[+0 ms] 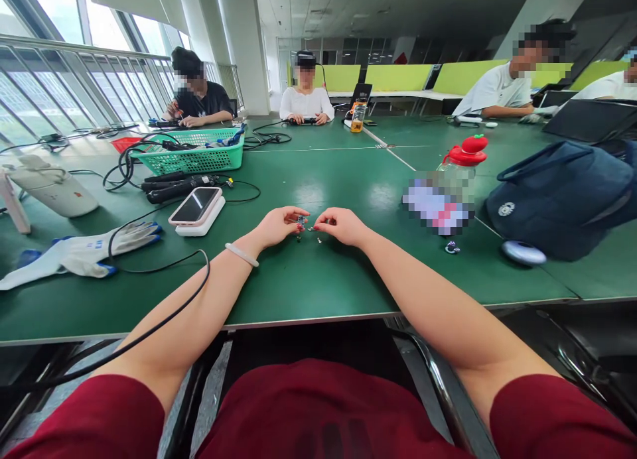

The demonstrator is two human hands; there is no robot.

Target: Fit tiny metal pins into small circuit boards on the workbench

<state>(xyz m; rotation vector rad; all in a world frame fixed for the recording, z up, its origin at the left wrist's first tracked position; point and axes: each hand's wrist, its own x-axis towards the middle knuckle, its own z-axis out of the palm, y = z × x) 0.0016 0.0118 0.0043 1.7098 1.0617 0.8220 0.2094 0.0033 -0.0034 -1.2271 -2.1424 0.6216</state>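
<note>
Over the green table (348,280), my left hand (279,225) pinches a small blue-and-metallic piece (301,221) between thumb and fingers. What kind of piece it is, I cannot make out. Just to its right, my right hand (343,224) is closed in a pinch on a tiny silvery bit (312,229), too small to name. The fingertips of both hands are close together but apart. Below them on the tabletop lie a tiny dark bit (298,239) and a tiny light bit (319,240).
Left are a phone (196,205) on a white box, a work glove (82,250), a green basket (194,155) and a black cable crossing my left forearm. Right are a red-lidded bottle (465,155), a dark blue bag (562,200) and a mouse (523,252). Several people sit around the table.
</note>
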